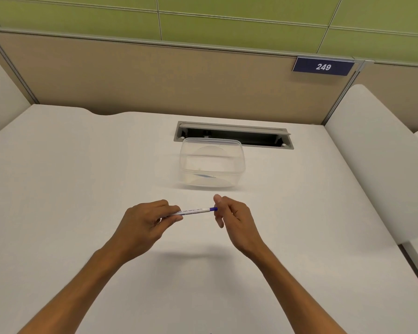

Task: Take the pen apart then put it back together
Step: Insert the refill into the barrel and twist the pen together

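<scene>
A white pen (194,211) with small printed text and a blue end piece is held level above the white desk. My left hand (145,221) grips its left part between thumb and fingers, hiding that end. My right hand (232,216) is at the blue end on the right; its thumb and forefinger are beside the tip, loosely curled. Whether they pinch the blue piece I cannot tell.
A clear plastic container (211,162) stands on the desk (70,189) just beyond the hands, with something small and bluish inside. Behind it lies an open cable slot (233,133). A beige partition with a "249" sign (323,66) closes the back; white dividers flank both sides.
</scene>
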